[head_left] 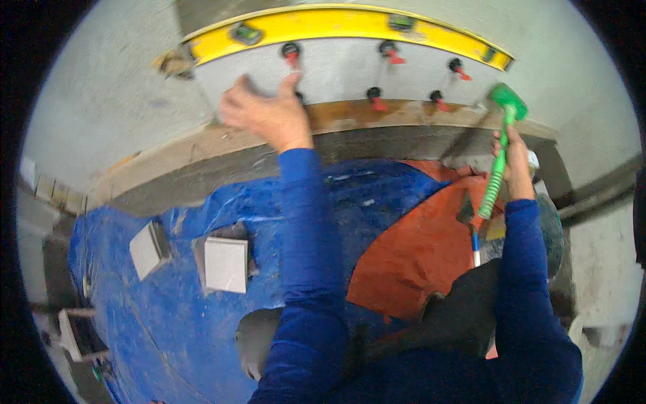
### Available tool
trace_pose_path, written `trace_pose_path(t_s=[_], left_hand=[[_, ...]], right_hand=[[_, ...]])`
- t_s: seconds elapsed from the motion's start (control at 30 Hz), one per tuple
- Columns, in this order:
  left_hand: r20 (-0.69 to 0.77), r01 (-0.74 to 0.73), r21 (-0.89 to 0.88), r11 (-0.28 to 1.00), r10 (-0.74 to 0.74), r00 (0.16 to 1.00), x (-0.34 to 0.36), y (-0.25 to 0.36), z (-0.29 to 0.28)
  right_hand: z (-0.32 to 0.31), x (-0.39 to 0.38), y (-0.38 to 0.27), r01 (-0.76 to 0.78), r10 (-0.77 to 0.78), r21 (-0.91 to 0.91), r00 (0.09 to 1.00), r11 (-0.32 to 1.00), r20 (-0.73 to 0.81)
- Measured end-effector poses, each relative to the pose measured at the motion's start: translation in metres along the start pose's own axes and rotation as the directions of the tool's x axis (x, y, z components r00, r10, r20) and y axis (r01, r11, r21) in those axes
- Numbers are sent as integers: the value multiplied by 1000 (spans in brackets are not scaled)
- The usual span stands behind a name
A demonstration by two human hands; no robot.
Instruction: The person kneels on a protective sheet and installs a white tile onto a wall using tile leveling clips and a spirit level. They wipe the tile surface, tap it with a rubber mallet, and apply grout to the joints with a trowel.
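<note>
My right hand [517, 161] grips the ribbed handle of a green mallet [509, 101], its head raised near the right end of a row of pale wall tiles [343, 71]. My left hand [266, 114] is in front of the tiles' left part, thumb and fingers apart, holding nothing; whether it touches the tile I cannot tell. Just above its thumb sits a black and red tile levelling clip [291, 52]. Several more such clips stick out along the tile joints, one of them partly behind my hand. A long yellow spirit level [336, 23] lies along the tiles' top edge.
A blue tarp [168, 316] covers the floor, with an orange-red sheet [410, 256] over its right part. Two stacks of pale tiles lie on the left: one stack [149, 251] and another [226, 264]. A ledge [404, 118] runs below the wall tiles.
</note>
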State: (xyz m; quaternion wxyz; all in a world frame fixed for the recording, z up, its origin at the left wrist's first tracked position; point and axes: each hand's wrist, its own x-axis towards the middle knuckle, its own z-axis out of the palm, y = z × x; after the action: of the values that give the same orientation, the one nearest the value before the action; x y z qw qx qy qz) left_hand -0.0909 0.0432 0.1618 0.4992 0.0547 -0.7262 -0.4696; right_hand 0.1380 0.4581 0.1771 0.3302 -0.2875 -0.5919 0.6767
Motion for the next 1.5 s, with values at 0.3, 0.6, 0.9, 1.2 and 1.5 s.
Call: trace_pose_path(t_s=[0.3,0.6,0.9,1.2,1.5], left_hand=[[8,44,-113,993,-43,999,3,12,-7],[-16,5,-84,996,-6,1000,-2,8,-6],[-32,5,-93,996,-8,999,-2,5,-2],[-16,17,-98,995,-19,1000,-2,8,-4],[-43,8,-101,995,-13,999,-2,5,-2]], right_hand=[[5,-6,-2,42,-36,-48,992,998,121],[7,-4,-2,80,-72,-65,991,995,111],[1,-2,-6,51,-46,-53,996,997,77],[0,-1,-6,48,-37,-55,983,997,180],[6,-3,-11,10,-1,-67,991,998,131]])
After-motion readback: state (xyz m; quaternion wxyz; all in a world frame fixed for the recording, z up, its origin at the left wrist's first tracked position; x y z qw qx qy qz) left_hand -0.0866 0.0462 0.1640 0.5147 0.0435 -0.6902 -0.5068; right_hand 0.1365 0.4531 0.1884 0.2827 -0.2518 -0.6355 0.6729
